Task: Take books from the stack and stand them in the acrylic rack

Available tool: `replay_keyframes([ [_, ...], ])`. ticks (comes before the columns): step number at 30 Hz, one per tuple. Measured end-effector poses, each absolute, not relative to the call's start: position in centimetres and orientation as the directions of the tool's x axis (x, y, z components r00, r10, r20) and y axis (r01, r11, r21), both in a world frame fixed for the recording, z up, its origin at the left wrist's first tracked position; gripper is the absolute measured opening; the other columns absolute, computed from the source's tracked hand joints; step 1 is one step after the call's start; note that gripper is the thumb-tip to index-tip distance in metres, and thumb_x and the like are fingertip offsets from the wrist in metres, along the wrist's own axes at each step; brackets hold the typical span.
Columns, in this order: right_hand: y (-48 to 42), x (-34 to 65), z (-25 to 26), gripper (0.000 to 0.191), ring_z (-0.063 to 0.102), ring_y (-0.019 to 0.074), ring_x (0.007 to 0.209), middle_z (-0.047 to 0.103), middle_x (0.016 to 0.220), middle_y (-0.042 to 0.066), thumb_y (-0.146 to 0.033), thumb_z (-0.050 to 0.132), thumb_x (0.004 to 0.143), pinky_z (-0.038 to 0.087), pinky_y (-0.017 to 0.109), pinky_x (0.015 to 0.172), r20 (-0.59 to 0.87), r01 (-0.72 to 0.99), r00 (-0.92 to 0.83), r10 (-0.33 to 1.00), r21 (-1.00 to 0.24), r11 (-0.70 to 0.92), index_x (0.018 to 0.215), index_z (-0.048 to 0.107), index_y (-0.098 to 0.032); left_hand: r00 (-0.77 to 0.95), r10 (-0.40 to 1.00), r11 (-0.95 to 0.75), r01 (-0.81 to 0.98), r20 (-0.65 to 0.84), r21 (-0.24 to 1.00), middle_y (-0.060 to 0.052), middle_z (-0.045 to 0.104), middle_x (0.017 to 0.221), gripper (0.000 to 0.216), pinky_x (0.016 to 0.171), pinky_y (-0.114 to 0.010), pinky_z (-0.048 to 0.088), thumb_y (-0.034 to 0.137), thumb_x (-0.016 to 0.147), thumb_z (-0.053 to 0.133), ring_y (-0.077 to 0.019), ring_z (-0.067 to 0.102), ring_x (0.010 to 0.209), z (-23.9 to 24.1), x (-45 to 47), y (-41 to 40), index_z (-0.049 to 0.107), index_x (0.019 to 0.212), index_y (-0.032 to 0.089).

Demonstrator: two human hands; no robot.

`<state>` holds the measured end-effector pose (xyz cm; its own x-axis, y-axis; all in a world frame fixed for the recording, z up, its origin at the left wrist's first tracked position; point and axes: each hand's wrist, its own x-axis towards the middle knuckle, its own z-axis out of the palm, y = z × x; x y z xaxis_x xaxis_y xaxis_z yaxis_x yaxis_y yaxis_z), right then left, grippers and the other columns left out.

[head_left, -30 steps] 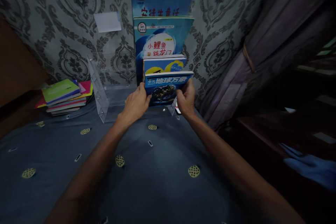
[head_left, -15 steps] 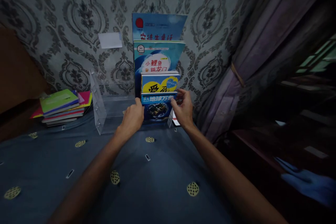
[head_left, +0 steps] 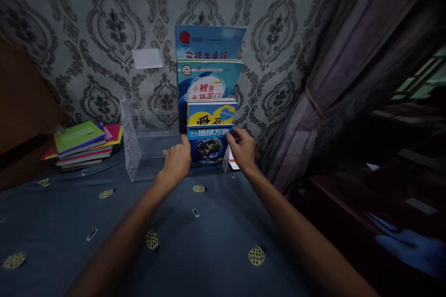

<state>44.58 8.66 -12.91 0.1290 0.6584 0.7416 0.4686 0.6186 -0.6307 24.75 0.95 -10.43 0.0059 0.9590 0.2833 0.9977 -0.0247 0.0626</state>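
A small dark blue book with a picture of the Earth (head_left: pixel 209 149) stands upright in the front tier of a clear plastic tiered rack (head_left: pixel 133 155). My left hand (head_left: pixel 177 160) is closed at its left edge, with most fingertips hidden. My right hand (head_left: pixel 243 150) pinches the upper right edge, the thumb on the cover and the fingers behind. Rising in steps behind it are a blue and yellow book (head_left: pixel 195 110), a teal picture book (head_left: pixel 205 76) and a taller blue book (head_left: pixel 209 39).
To the left, a stack of colourful books (head_left: pixel 81 141) lies on the blue patterned cloth (head_left: pixel 223 246). A white card (head_left: pixel 147 58) is on the patterned wall behind. A phone-like object (head_left: pixel 233 161) is partly seen beside the rack. A tied curtain (head_left: pixel 296 134) hangs at right.
The camera view has tilted slightly, so the books sit a little lower in the picture. Both hands stay at the front book's edges; the right fingers have slid slightly lower.
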Motion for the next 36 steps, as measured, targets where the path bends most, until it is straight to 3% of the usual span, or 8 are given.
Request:
replay_keyframes([
  [22, 8.83, 44.52, -12.96, 0.031, 0.066, 0.0239, 0.074, 0.073, 0.081, 0.008, -0.043, 0.056, 0.080, 0.054, 0.037, 0.069, 0.701, 0.449, 0.166, 0.694, -0.680, 0.580, 0.084, 0.075, -0.018, -0.015, 0.955, 0.005, 0.999, 0.296, 0.035, -0.019, 0.075, 0.095, 0.037, 0.081, -0.040, 0.057, 0.007, 0.099, 0.032, -0.0314, 0.075, 0.095, -10.78, 25.03, 1.21, 0.043, 0.134, 0.006],
  [36, 9.17, 44.47, -13.35, 0.033, 0.066, 0.0248, 0.071, 0.074, 0.080, 0.008, -0.046, 0.056, 0.078, 0.054, 0.038, 0.068, 0.691, 0.441, 0.191, 0.697, -0.695, 0.568, 0.081, 0.074, -0.019, 0.006, 0.963, -0.017, 0.999, 0.271, 0.036, -0.020, 0.074, 0.098, 0.044, 0.083, -0.040, 0.058, 0.005, 0.097, 0.034, -0.0311, 0.074, 0.097, -10.65, 25.13, 1.01, 0.038, 0.141, 0.001],
])
